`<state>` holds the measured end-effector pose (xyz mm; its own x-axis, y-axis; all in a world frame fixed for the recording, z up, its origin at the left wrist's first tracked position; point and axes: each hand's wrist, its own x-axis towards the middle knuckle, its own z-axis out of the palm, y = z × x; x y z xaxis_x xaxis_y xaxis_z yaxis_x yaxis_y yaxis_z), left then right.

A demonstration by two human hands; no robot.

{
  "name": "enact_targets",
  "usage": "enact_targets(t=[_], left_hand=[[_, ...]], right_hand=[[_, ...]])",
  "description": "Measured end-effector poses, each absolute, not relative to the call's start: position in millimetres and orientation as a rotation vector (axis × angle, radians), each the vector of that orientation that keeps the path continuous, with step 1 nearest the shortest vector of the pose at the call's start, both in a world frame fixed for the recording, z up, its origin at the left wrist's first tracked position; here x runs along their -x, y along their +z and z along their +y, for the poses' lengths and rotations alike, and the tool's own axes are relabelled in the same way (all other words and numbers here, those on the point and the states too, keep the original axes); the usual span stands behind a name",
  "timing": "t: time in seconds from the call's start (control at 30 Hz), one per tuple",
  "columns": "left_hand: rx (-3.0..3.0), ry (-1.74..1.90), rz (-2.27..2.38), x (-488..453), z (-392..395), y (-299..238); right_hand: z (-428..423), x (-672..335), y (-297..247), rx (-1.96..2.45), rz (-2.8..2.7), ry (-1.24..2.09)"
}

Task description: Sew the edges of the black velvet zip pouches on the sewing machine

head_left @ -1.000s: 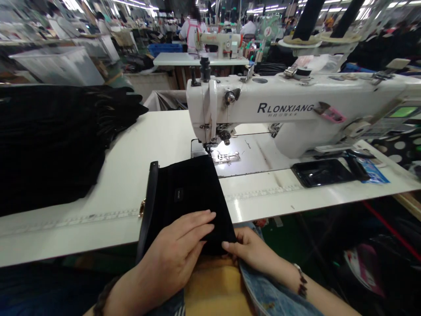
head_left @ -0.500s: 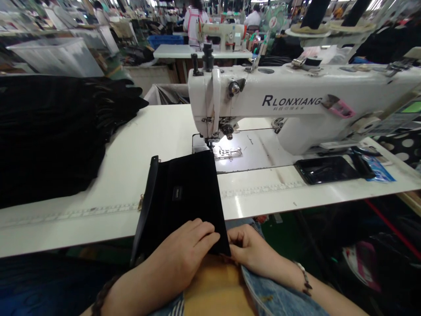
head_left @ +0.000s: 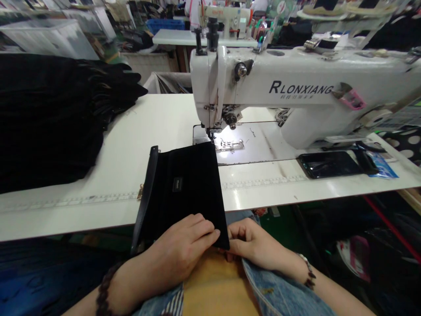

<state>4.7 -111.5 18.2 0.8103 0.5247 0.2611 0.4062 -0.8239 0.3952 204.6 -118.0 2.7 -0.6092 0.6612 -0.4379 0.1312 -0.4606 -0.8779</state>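
A black fabric piece (head_left: 184, 184) with a small label and a black band along its left edge lies on the white sewing table (head_left: 131, 145), hanging over the front edge. My left hand (head_left: 182, 245) rests on its near end, fingers curled and pressing down on the cloth. My right hand (head_left: 250, 241) pinches the near right corner of the same piece from the side. The far right corner of the fabric sits by the needle and presser foot (head_left: 213, 136) of the white sewing machine (head_left: 296, 92).
A big pile of black garments (head_left: 49, 118) covers the table's left part. A black phone (head_left: 329, 164) lies on the right under the machine arm. Behind stand another sewing machine (head_left: 226, 17) and table, with a person's back at the top.
My left fingers have curled from flat to bent on the cloth, and both hands with the fabric's near end have drawn slightly toward me. The view has tilted down.
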Motion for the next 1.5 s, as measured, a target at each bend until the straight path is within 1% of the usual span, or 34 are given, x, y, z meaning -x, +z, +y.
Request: enact_targets(t=[0.2, 0.4, 0.57, 0.67, 0.7, 0.73, 0.77, 0.87, 0.9, 0.93, 0.97, 1.07, 1.17, 1.33, 1.5], left_hand=[[-2.738, 0.532, 0.724, -4, -113, 20], [-2.939, 0.506, 0.646, -3, -113, 27], [-3.011, 0.585, 0.58, -5, -110, 34], [-3.019, 0.674, 0.562, -4, -110, 37], [-3.017, 0.696, 0.568, -3, -110, 38], [-3.011, 0.71, 0.576, -2, -111, 38], [-3.0, 0.716, 0.592, -2, -111, 37], [-2.97, 0.709, 0.635, 0, -113, 35], [-2.97, 0.705, 0.641, 0, -113, 34], [-2.977, 0.697, 0.647, -1, -113, 34], [-2.986, 0.691, 0.646, -1, -114, 35], [-2.994, 0.684, 0.63, -1, -114, 40], [-2.951, 0.679, 0.644, -1, -116, 46], [-2.833, 0.691, 0.68, -2, -114, 48], [-2.753, 0.577, 0.701, -9, -101, 38]], right_hand=[[-118, -205, 4, 1.117, -1.324, 2.205], [-118, -206, 8, 1.143, -1.226, 2.266], [-119, -205, 13, 1.139, -1.082, 2.304], [-122, -208, 19, 1.123, -1.177, 2.291], [-123, -211, 21, 1.123, -1.304, 2.209], [-124, -213, 22, 1.124, -1.475, 2.041], [-126, -216, 23, 1.121, -1.667, 1.78], [-127, -222, 22, 0.978, -2.117, 0.783], [-127, -224, 22, 0.893, -2.212, 0.535], [-127, -224, 22, 0.814, -2.293, 0.365], [-125, -224, 23, 0.75, -2.362, 0.264], [-121, -223, 31, 0.638, -2.479, 0.14], [-116, -220, 45, 0.582, -2.534, 0.123], [-111, -218, 58, 0.577, -2.603, 0.235], [-103, -216, 44, 0.637, -2.655, 0.382]])
